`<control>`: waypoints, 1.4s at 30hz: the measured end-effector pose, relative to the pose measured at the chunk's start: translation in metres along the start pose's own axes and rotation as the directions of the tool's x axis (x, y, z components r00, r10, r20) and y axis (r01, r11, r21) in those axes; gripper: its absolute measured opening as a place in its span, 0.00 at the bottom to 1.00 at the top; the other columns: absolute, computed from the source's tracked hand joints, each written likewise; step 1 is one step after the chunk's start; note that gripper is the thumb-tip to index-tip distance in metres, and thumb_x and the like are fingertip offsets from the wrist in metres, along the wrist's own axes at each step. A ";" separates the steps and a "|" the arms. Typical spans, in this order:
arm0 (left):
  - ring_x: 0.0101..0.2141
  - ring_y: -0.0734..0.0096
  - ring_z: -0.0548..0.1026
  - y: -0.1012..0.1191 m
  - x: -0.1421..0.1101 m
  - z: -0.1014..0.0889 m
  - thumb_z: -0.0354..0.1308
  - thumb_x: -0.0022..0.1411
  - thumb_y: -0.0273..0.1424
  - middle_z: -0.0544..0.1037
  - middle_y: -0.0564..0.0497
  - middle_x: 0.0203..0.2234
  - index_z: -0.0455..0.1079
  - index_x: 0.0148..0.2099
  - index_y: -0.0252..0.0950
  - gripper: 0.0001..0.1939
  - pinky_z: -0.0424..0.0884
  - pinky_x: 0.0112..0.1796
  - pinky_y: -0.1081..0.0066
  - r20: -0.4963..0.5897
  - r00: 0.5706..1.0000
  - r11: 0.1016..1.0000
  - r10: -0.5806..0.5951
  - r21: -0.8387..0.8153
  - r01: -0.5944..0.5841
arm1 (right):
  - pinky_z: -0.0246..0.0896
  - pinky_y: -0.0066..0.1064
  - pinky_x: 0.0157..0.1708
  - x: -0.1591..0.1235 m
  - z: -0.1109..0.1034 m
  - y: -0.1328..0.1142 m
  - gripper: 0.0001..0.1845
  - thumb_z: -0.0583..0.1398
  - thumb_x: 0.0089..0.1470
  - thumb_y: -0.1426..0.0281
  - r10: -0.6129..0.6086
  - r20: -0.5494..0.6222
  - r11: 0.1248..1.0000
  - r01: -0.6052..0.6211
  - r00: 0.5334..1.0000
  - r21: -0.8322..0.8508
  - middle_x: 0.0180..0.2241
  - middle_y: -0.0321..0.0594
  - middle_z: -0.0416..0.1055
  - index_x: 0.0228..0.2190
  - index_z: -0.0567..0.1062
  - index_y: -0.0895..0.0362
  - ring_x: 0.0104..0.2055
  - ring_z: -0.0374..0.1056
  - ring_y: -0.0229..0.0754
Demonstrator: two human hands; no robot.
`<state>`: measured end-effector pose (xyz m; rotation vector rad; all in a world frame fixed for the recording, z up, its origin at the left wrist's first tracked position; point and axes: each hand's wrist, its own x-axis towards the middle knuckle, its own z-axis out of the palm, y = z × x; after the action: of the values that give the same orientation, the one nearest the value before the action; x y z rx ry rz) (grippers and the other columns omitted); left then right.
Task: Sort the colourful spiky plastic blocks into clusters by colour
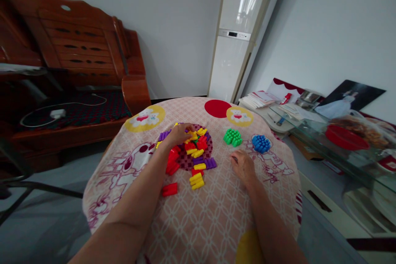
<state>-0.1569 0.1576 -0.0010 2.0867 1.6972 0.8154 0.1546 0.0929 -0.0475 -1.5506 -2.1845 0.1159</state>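
Note:
My left hand (pixel 181 133) reaches into a loose pile of small plastic building pieces, its fingers bent down at yellow pieces (pixel 193 135). What lies between its fingertips is hidden. Around it are red pieces (pixel 173 159), purple pieces (pixel 210 163) and more yellow pieces (pixel 197 181). A single red piece (pixel 170 189) lies nearer me. On the cloth to the right, my right hand (pixel 243 166) rests with curled fingers, and nothing shows in it. Just beyond that hand sit a cluster of green pieces (pixel 233 137) and a cluster of blue pieces (pixel 260 143), apart from each other.
A patterned cloth (pixel 222 214) covers the round table. Behind it stand a wooden bench (pixel 83 49) with a white charger (pixel 57 114) and a tall white appliance (pixel 230 62). At right, a glass-topped stand (pixel 324 161) holds papers, a red bowl (pixel 346 137) and a photograph (pixel 349 97).

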 end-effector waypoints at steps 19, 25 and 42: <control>0.23 0.74 0.75 0.108 -0.023 0.062 0.61 0.54 0.33 0.76 0.54 0.23 0.66 0.39 0.35 0.11 0.69 0.25 0.76 0.211 0.971 0.597 0.113 -0.796 0.103 | 0.68 0.31 0.23 0.001 -0.013 -0.018 0.22 0.64 0.48 0.54 0.310 0.039 0.383 -0.163 0.950 0.909 0.27 0.40 0.78 0.38 0.78 0.58 0.25 0.73 0.42; 0.24 0.74 0.75 0.110 -0.029 0.080 0.59 0.54 0.35 0.76 0.54 0.24 0.65 0.38 0.37 0.11 0.71 0.27 0.74 0.252 0.957 0.594 0.141 -0.795 0.121 | 0.70 0.32 0.24 0.005 -0.018 -0.020 0.20 0.70 0.37 0.58 0.369 0.069 0.236 -0.165 0.927 0.958 0.26 0.37 0.77 0.32 0.77 0.56 0.25 0.72 0.42; 0.32 0.65 0.78 0.056 0.002 0.009 0.58 0.54 0.34 0.81 0.48 0.32 0.75 0.43 0.35 0.15 0.74 0.35 0.70 -0.196 0.980 0.958 -0.041 -0.287 -0.018 | 0.58 0.34 0.37 -0.020 -0.073 0.072 0.18 0.52 0.57 0.70 0.615 -0.475 0.689 -0.722 0.629 -0.063 0.38 0.53 0.76 0.41 0.81 0.59 0.38 0.69 0.48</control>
<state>-0.1077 0.1474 0.0251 1.8473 1.5719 1.2255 0.2526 0.0868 -0.0123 -2.2367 -1.2159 -0.2572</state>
